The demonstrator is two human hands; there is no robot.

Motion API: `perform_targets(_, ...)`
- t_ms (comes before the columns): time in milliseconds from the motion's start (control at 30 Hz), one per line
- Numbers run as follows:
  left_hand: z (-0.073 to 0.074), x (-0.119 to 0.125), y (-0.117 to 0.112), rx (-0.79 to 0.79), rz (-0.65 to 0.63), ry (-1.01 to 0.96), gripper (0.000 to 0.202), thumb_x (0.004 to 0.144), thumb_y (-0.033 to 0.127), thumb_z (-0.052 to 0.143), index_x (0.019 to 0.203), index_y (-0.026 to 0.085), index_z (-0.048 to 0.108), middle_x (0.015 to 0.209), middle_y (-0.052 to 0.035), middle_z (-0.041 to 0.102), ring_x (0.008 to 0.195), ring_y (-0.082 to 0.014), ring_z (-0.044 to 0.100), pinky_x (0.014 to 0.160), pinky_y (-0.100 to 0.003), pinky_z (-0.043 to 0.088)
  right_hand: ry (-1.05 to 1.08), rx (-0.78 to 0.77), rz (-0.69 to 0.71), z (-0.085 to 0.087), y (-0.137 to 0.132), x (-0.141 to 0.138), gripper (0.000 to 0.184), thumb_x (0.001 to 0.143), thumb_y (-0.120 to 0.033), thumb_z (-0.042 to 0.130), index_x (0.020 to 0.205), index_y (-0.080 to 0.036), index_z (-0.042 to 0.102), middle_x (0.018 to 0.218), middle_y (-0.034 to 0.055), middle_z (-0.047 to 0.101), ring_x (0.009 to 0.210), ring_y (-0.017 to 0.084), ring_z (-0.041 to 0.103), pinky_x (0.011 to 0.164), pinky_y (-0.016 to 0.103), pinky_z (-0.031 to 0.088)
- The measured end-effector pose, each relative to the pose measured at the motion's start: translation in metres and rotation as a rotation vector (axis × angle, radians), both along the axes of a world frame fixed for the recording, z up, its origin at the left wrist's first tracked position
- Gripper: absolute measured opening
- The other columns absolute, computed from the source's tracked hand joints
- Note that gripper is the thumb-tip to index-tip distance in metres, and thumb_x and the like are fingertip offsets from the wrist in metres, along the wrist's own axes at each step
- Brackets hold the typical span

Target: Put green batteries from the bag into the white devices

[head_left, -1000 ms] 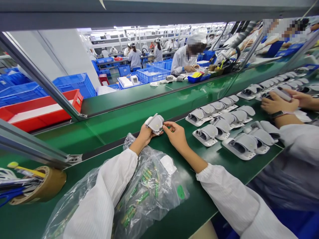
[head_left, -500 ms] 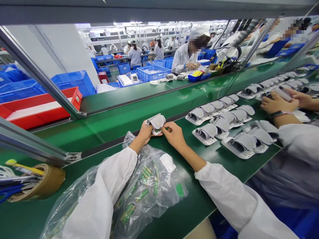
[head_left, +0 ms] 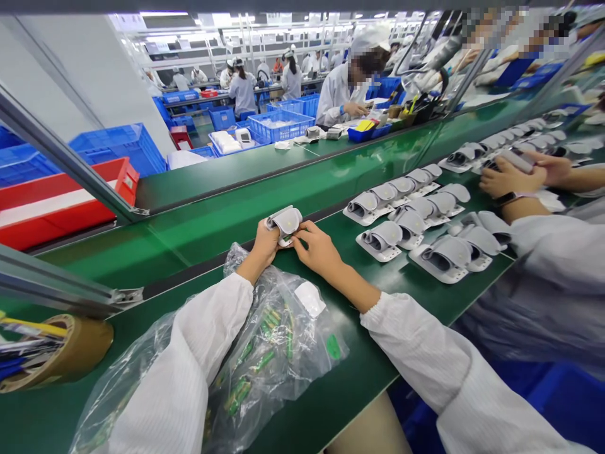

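A white plastic housing with a rolled grey cuff is held up over the bench's far edge. My left hand is closed around its left side, thumb and fingers partly hidden by it. At its lower right edge, the thumb and forefinger of my right hand are pinched together. A bit of green shows by those fingertips, but I cannot make out what they hold. Below my wrists lies a clear plastic bag with several small green circuit boards inside.
Rows of similar cuffed housings stand to the right. Beyond them a co-worker's hands hold another unit. A green conveyor belt runs behind the bench. On the left are a tape roll holding pens and a red tray.
The whole view has shifted slightly, so everything sits a little further left and higher. Both hands stay at the housing, the right fingertips still pinched at its lower edge.
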State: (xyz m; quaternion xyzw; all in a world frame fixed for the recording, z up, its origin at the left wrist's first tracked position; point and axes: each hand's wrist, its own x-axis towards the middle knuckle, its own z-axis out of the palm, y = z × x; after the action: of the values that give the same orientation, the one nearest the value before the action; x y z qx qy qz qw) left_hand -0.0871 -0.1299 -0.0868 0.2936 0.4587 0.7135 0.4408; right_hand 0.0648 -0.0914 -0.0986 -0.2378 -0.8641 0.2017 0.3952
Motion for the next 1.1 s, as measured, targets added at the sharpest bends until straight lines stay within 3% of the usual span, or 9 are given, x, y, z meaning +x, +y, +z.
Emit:
perform_targets(167, -0.002, 0.004, 0.001, -0.145, 0.164, 0.027, 0.067, 0.064, 0.016, 0.088, 0.12, 0.021, 0.052, 0.116, -0.0092, 0.068, 0.086, -0.0223, 0.072, 0.071, -0.039, 0.067, 0.048, -0.13, 0.022, -0.011, 0.015, 0.002, 0.022, 0.094, -0.017, 0.052, 0.093, -0.019, 0.073, 0.104, 0.0109, 0.065, 0.093, 0.023, 0.065, 0.083, 0.037, 0.054)
perform_targets(333, -0.003, 0.004, -0.003, -0.114, 0.001, -0.021, 0.072, 0.066, 0.014, 0.082, 0.123, 0.027, 0.041, 0.141, -0.0115, 0.053, 0.1, -0.0267, 0.072, 0.08, -0.053, 0.069, 0.094, -0.211, -0.013, -0.015, 0.022, 0.005, 0.029, 0.084, -0.01, 0.046, 0.09, -0.02, 0.072, 0.099, 0.0097, 0.068, 0.098, 0.025, 0.065, 0.093, 0.041, 0.054)
perform_targets(533, 0.001, -0.003, -0.005, -0.088, -0.074, -0.108, 0.066, 0.067, 0.015, 0.078, 0.124, 0.025, 0.046, 0.131, -0.0097, 0.063, 0.106, -0.0297, 0.072, 0.091, -0.063, 0.065, 0.324, -0.319, -0.131, -0.016, 0.023, 0.008, 0.038, 0.079, -0.01, 0.044, 0.102, -0.019, 0.074, 0.106, 0.0097, 0.066, 0.094, 0.023, 0.067, 0.096, 0.044, 0.058)
perform_targets(700, 0.006, -0.006, -0.005, -0.038, -0.131, -0.213, 0.051, 0.078, 0.024, 0.076, 0.125, 0.02, 0.057, 0.118, -0.0121, 0.073, 0.117, -0.0354, 0.072, 0.097, -0.061, 0.062, 0.396, -0.308, -0.11, -0.014, 0.024, 0.008, 0.034, 0.082, -0.01, 0.05, 0.108, -0.019, 0.07, 0.12, 0.0128, 0.054, 0.109, 0.024, 0.067, 0.103, 0.047, 0.058)
perform_targets(933, 0.016, -0.004, -0.004, -0.039, -0.072, -0.3, 0.057, 0.087, 0.037, 0.079, 0.138, 0.024, 0.06, 0.121, -0.0131, 0.076, 0.113, -0.0332, 0.075, 0.09, -0.049, 0.066, 0.375, -0.29, 0.035, -0.006, 0.006, 0.002, 0.006, 0.094, -0.019, 0.058, 0.096, -0.021, 0.063, 0.112, 0.0101, 0.054, 0.113, 0.025, 0.068, 0.095, 0.042, 0.065)
perform_targets(1100, 0.015, -0.002, -0.003, -0.021, -0.081, -0.265, 0.056, 0.084, 0.036, 0.083, 0.135, 0.023, 0.064, 0.116, -0.0131, 0.077, 0.106, -0.0322, 0.077, 0.088, -0.047, 0.066, 0.395, -0.419, 0.011, -0.017, 0.016, 0.0, 0.023, 0.089, -0.025, 0.068, 0.112, -0.021, 0.069, 0.122, 0.011, 0.057, 0.11, 0.022, 0.071, 0.1, 0.041, 0.063)
